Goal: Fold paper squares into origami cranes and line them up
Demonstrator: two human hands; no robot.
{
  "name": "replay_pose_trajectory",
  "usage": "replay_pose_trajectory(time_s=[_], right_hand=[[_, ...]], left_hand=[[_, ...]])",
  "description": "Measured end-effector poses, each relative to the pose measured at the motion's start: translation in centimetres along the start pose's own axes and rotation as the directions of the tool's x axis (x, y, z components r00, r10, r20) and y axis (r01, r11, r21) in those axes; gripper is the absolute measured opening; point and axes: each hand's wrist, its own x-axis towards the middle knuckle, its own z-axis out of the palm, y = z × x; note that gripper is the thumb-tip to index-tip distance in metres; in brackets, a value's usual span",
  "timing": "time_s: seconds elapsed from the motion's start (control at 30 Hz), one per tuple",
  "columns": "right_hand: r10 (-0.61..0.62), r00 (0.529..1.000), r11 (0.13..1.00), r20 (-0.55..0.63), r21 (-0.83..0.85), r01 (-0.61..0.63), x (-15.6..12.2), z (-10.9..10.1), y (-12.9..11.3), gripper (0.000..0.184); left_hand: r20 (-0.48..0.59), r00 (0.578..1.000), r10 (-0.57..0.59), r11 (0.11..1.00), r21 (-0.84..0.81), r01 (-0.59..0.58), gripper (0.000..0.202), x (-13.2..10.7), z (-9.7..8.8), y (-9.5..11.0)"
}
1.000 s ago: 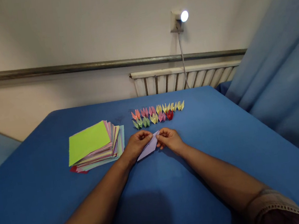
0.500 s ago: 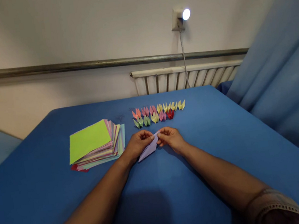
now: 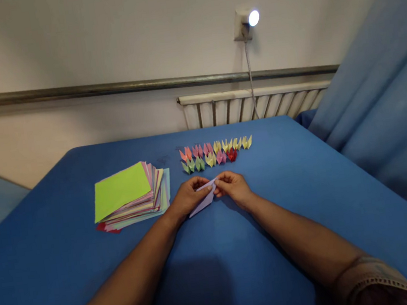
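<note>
A lilac folded paper [image 3: 203, 203] lies on the blue table [image 3: 288, 201] between my two hands, its point aimed toward me and to the left. My left hand [image 3: 188, 196] pinches its upper left edge. My right hand [image 3: 233, 187] pinches the upper right corner, fingers closed on the sheet. Just beyond the hands stand two short rows of small folded paper pieces [image 3: 215, 153] in pink, yellow, green and red. A stack of coloured paper squares [image 3: 129, 196] with a lime green sheet on top lies to the left of my left hand.
A metal rail [image 3: 105, 89] runs along the wall behind the table. A white radiator [image 3: 253, 102] stands at the back right, with a lit lamp [image 3: 252, 18] and its cord above it. Blue curtain fabric [image 3: 387, 98] hangs on the right.
The lilac paper has become narrower as its upper edge was folded in. Both hands stay in nearly the same place, pinching it.
</note>
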Motion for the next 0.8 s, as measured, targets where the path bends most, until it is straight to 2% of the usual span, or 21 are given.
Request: replay_pose_trajectory(time_s=[0.23,0.47,0.8], right_hand=[[-0.012,1.000,1.000,0.017,0.027,0.012,-0.02,0.00,-0.11,0.034],[0.019,1.000,0.999,0.002,-0.037,-0.019,0.02,-0.06,0.16,0.036],[0.086,0.996,0.996,0.023,-0.038,-0.086,-0.07,-0.40,-0.04,0.045]], left_hand=[[-0.054,0.998,0.014,0.997,0.079,-0.010,0.033,0.21,-0.11,-0.31],[-0.013,0.999,0.029,0.990,0.139,-0.027,0.033,0.30,-0.23,-0.71],[0.004,1.000,0.009,0.983,0.181,-0.010,0.032,0.01,-0.23,-0.24]])
